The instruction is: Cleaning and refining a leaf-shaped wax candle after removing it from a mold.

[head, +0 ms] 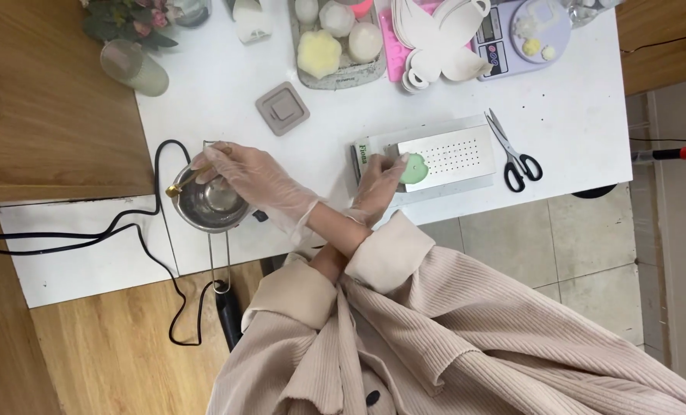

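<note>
The right hand (pixel 254 183), gloved and crossed over to the person's left, has its grip closed on a small gold spoon (pixel 180 187). The spoon's bowl sits at the rim of a little metal pot (pixel 208 204). The pot stands at the near edge of the white tabletop (pixel 574 115), its long wire handle pointing towards the person and a black cable (pixel 139 230) curling round it.

The left hand (pixel 380 183), also gloved, reaches under the right forearm. Its fingertips rest on a pale green wax shape (pixel 414 169) lying on a white perforated plate (pixel 452 155). I cannot tell whether this grip pinches the shape or only presses it.

Scissors (pixel 514 154) lie just beside the plate. A square grey mould (pixel 282 108) lies farther back, and behind it are a tray of pale wax pieces (pixel 335 42) and a lilac kitchen scale (pixel 524 34).
</note>
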